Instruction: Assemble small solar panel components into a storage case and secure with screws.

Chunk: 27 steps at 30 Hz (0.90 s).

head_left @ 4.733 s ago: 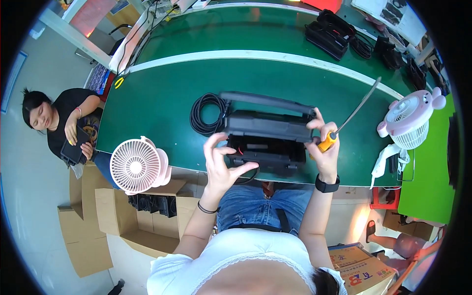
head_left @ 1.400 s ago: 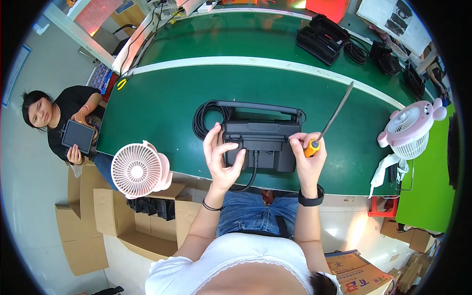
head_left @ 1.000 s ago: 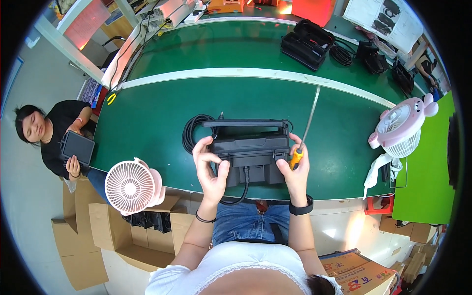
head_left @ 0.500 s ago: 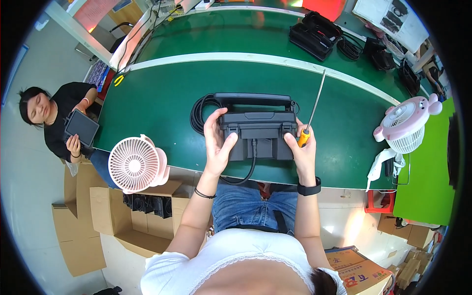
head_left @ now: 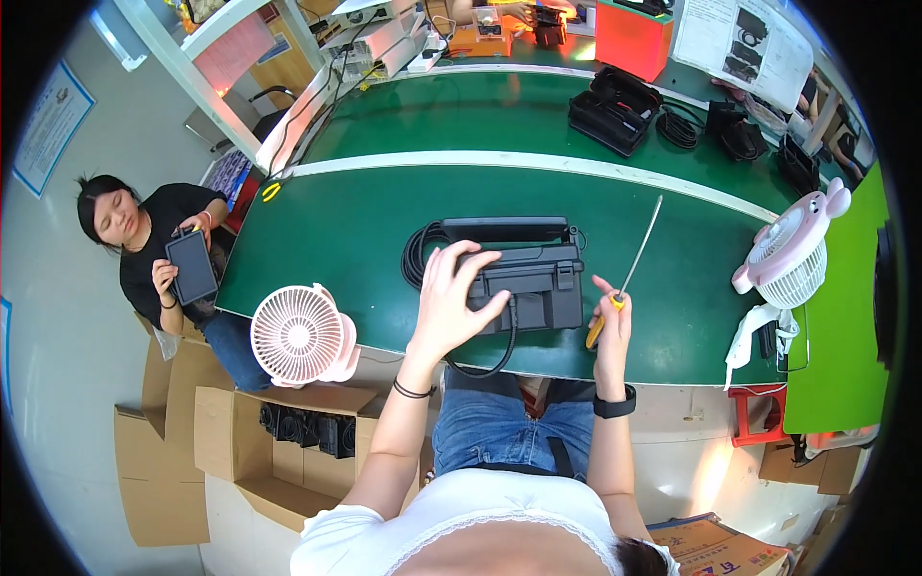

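Left hand point(head_left: 451, 302) rests spread on the black device point(head_left: 528, 283); right hand point(head_left: 610, 322) grips the screwdriver point(head_left: 629, 269).

A blue-framed poster point(head_left: 53, 125) hangs on the left wall. Brown cardboard boxes point(head_left: 206, 442) stand below the table; a seated person holds a dark tablet point(head_left: 192, 267).

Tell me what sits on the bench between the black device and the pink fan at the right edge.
In the head view, only the screwdriver in the right hand lies between the black device and the pink fan; otherwise bare green bench.
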Available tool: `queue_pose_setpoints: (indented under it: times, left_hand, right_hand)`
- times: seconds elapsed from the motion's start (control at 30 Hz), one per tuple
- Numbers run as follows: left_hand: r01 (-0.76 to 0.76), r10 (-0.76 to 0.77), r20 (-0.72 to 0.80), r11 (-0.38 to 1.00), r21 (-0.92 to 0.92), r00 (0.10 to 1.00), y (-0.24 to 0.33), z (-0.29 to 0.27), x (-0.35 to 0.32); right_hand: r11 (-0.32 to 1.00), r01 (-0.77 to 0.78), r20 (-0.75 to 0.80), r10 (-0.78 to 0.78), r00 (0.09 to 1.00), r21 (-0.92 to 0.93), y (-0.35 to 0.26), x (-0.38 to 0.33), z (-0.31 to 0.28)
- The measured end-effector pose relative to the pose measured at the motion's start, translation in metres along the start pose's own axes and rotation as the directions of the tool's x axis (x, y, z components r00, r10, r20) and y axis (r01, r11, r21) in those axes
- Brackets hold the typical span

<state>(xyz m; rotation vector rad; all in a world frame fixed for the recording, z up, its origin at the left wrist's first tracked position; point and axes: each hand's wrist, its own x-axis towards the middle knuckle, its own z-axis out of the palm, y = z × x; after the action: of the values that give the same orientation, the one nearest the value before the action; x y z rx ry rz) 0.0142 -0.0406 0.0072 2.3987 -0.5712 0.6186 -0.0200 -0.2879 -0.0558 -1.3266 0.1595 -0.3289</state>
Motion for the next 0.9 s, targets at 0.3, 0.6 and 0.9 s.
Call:
queue_pose_setpoints:
  times: [0.3,0.6,0.9]
  left_hand:
    - [-0.199,0.179,0.154,0.972,0.126,0.972,0.023,0.016,0.038]
    - [0.003,0.020,-0.103,0.975,0.224,0.994,-0.014,0.020,0.062]
    - [0.052,-0.032,-0.056,0.911,0.408,0.998,-0.011,0.030,0.066]
  right_hand:
    - [0.984,0.135,-0.034,-0.140,0.990,-0.120,-0.017,-0.005,-0.006]
    - [0.874,0.188,0.147,-0.135,0.980,-0.449,-0.056,-0.026,-0.008]
    - [0.646,0.311,0.311,-0.119,0.943,-0.697,-0.056,-0.035,-0.001]
